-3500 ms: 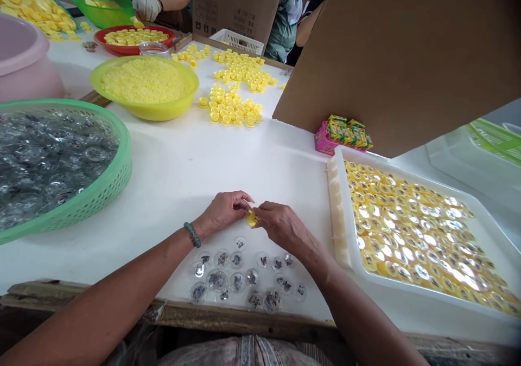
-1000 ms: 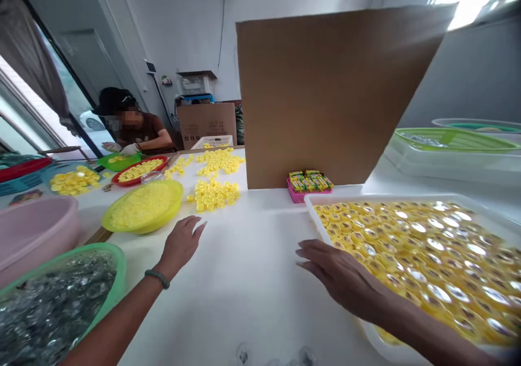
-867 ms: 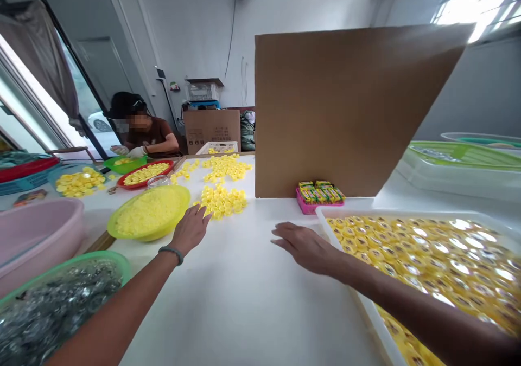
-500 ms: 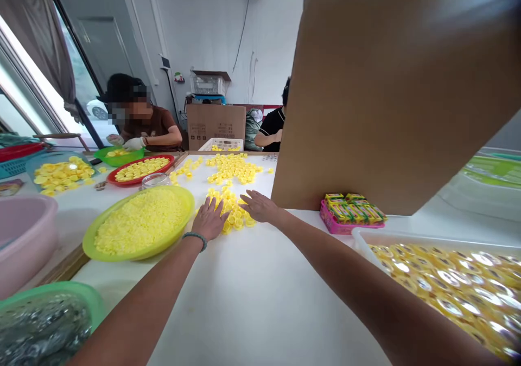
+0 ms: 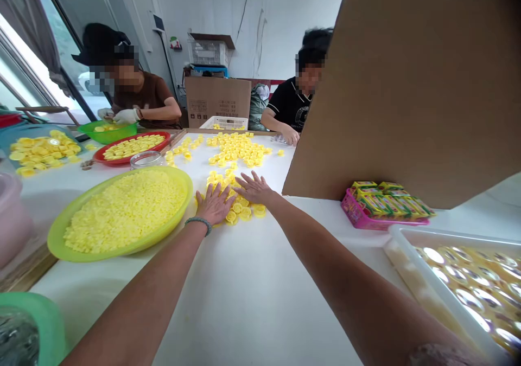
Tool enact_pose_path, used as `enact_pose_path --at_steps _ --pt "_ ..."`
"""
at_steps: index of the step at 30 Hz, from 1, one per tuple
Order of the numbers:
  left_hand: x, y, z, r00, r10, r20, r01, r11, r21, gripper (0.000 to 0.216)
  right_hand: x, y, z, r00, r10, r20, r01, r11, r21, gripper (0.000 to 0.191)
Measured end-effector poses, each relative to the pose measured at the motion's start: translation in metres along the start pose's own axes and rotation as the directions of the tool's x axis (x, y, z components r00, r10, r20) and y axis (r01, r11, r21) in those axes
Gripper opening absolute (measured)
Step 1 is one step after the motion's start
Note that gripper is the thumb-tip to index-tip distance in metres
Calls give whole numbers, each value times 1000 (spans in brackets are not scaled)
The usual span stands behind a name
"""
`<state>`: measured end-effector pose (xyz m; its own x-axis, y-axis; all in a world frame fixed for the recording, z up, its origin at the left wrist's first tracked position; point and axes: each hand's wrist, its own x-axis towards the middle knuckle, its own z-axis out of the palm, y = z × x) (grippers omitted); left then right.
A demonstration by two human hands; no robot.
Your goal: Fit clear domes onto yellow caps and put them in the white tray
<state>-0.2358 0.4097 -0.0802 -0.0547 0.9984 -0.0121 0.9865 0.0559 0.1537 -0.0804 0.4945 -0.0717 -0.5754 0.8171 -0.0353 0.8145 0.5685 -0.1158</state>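
Loose yellow plastic caps (image 5: 244,213), pointing in no single direction, lie under the open left hand (image 5: 214,204) and right hand (image 5: 254,188), grip released; lime-green basin (image 5: 51,239) just left of the caps, cardboard sheet (image 5: 407,100) to their right.

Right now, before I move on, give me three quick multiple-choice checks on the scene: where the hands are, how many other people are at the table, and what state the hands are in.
1. Where are the left hand and right hand?
A. On the loose yellow caps
B. Inside the white tray
C. On the pink basket

2. How many other people sit across the table?
A. One
B. Two
C. Three

3. What state are the hands in?
A. Both open, fingers spread
B. Both clenched in fists
C. The left one pinching a cap

Answers:
1. A: both hands are at the pile of caps.
2. B: a person in a brown shirt and a person in a black shirt show.
3. A: all the fingers of both hands fan out, with nothing pinched.
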Motion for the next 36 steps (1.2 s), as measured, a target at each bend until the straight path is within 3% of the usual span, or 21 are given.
enact_pose_path --at_steps 11,21,29,36 --pt "-19 3 -2 1000 9 -30 -10 1000 -12 68 -12 0 5 1000 -16 16 15 999 48 68" --pt "-12 0 -2 996 -78 -40 79 997 14 71 6 3 0 1000 0 16 -1 998 58 69" --pt "-18 1 0 997 -69 -43 69 998 -3 70 -10 7 9 1000 -10 4 10 998 58 65" --pt "-30 6 0 998 -39 -44 38 999 -14 71 -29 0 13 996 -32 -77 33 999 10 63"
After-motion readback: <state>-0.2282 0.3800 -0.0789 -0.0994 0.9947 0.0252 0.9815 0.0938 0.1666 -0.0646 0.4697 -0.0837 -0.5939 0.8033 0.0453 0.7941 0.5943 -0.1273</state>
